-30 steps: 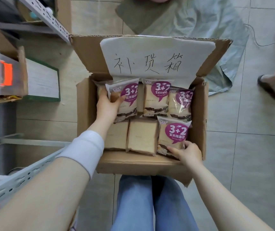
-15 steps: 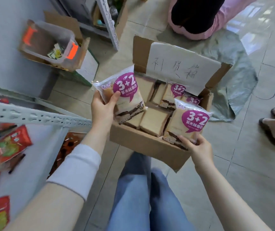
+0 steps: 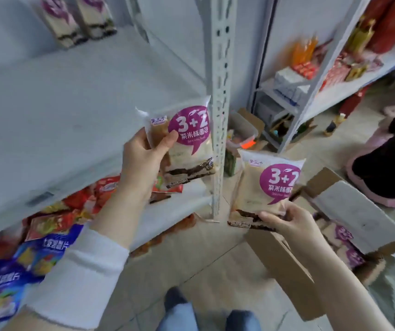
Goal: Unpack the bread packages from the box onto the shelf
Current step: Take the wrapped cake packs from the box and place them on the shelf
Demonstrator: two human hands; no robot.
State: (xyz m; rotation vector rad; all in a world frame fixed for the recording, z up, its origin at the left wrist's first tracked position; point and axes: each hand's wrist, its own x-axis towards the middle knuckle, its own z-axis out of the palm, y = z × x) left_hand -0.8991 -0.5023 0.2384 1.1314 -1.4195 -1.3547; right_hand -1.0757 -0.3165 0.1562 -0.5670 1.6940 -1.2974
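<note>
**One bread pack in each grip, up by the shelf**

Your left grip (image 3: 141,161) is clamped on the upper left edge of one bread package (image 3: 189,144), thumb across the front. It's upright at the right end of the white shelf (image 3: 72,103), right next to the perforated post (image 3: 220,68). Your right grip (image 3: 294,223) pinches the bottom edge of a second bread package (image 3: 268,187), lower down, over the open box (image 3: 284,266) on the floor. Two more packs (image 3: 77,17) stand at the back of the shelf. Red and blue snack bags (image 3: 55,220) crowd the level below.
</note>
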